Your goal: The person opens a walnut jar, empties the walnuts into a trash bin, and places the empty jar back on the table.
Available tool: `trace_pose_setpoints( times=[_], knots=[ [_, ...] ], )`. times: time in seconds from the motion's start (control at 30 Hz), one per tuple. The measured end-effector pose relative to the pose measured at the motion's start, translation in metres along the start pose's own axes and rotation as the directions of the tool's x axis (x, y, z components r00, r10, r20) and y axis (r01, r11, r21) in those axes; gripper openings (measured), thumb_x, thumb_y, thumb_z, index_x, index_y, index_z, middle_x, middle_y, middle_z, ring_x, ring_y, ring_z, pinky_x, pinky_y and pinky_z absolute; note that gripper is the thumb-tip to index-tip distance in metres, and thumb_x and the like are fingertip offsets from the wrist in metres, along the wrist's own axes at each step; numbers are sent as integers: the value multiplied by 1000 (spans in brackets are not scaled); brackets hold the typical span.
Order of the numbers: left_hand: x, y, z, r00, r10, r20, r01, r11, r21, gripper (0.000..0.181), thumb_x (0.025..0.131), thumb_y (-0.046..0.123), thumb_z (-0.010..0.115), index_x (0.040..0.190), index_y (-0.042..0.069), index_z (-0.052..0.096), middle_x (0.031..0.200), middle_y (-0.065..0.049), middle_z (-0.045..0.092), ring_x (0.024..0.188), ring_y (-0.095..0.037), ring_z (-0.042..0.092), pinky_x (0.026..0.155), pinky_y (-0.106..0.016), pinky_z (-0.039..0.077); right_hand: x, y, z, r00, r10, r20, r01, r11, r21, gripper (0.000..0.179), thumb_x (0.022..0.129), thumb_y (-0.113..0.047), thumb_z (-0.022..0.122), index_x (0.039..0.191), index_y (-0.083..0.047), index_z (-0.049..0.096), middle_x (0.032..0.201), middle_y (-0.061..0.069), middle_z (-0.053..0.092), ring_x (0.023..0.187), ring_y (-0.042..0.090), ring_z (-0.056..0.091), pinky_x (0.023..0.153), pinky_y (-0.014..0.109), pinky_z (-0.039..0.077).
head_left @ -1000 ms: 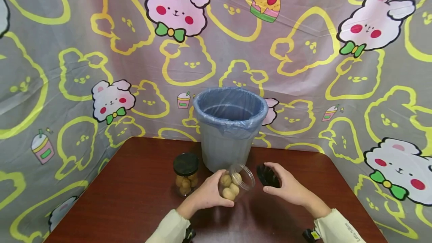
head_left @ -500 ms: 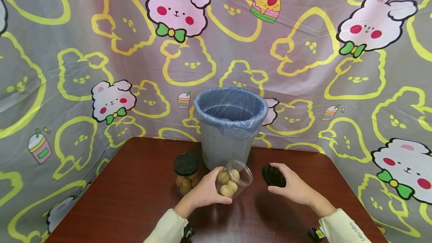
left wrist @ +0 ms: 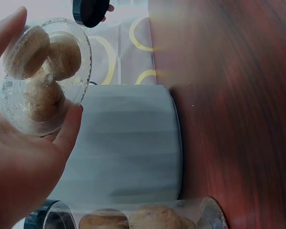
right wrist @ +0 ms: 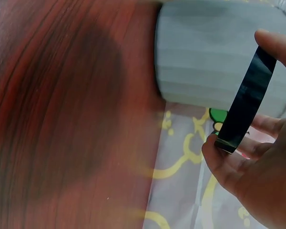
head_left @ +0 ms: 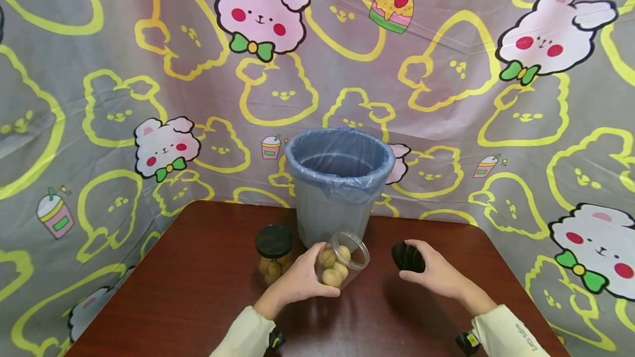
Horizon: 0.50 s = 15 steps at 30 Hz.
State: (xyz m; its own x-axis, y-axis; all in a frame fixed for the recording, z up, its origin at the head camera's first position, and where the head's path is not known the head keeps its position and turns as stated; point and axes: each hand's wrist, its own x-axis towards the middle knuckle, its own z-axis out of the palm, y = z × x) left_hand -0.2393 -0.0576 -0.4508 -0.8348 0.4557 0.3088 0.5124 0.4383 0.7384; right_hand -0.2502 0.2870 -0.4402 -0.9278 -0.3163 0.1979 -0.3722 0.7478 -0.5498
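Note:
My left hand (head_left: 302, 275) grips a clear jar (head_left: 358, 260) around its side, tilted with its uncapped mouth toward the right. Several round tan balls, walnut-like (head_left: 331, 277), sit inside; the left wrist view shows the jar's base (left wrist: 43, 125) with the brownish balls against it. In my right hand (head_left: 439, 274) is a black lid (head_left: 408, 258), pinched by its edge between thumb and fingers, apart from the jar. The right wrist view shows this lid (right wrist: 248, 102) edge-on above the table. A second jar (head_left: 273, 266) with similar balls stands left of my left hand, its black lid on.
A grey bin (head_left: 332, 214) lined with a blue bag (head_left: 342, 180) stands at the back of the brown wooden table (head_left: 198, 269), behind the held jar. Patterned cloth (head_left: 436, 43) hangs behind and at both sides.
My right hand has drawn the lid to the right, away from the jar. My left hand has shifted the jar slightly left and up in the head view.

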Motion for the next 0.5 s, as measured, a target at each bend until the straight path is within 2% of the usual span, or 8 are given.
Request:
trace_pose_setpoints(
  times=[0.3, 0.5],
  knots=[
    [-1, 1, -3, 1000, -14, -1, 14, 1000, 4, 94, 60, 40, 87, 136, 9, 40, 126, -3, 52, 110, -16, 52, 93, -36, 43, 5, 14, -2, 999, 44, 29, -44, 999, -24, 87, 78, -54, 71, 137, 0, 38, 137, 20, 41, 126, 38, 38, 95, 55, 35],
    [-1, 0, -5, 1000, 5, -3, -4, 1000, 13, 94, 60, 42, 87, 135, 7, 40, 127, -5, 52, 111, -18, 52, 94, -37, 43, 6, 22, -3, 996, 73, 41, -72, 997, -29, 88, 78, -55, 69, 138, 1, 36, 138, 22, 39, 127, 40, 36, 95, 56, 35]
  ],
)
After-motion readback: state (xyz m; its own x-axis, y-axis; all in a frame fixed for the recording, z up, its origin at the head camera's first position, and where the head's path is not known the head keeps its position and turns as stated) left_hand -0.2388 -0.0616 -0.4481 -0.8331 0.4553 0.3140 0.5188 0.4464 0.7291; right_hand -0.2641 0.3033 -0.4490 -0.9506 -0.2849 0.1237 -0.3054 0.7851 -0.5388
